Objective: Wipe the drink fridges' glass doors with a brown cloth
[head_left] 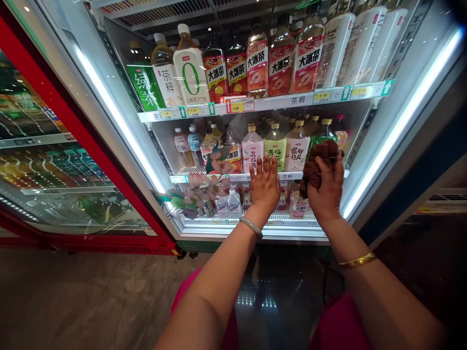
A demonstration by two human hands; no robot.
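A brown cloth (316, 165) is bunched in my right hand (326, 192), whose fingers press it flat in front of the bottles at the right end of the middle shelf. My left hand (264, 187) lies open with its fingers apart, seemingly against the glass front of the drinks cooler. Behind it stand a pink-labelled bottle (251, 143) and a green-labelled bottle (275, 146). A flower decal (206, 189) appears on the glass left of this hand. The cloth partly hides a green bottle (326, 129).
Large tea bottles (257, 63) line the upper shelf, above a strip of price labels (241, 105). Smaller bottles (233, 203) stand on the bottom shelf. To the left is another cooler with a red frame (120, 180). Brown floor (91, 291) lies below.
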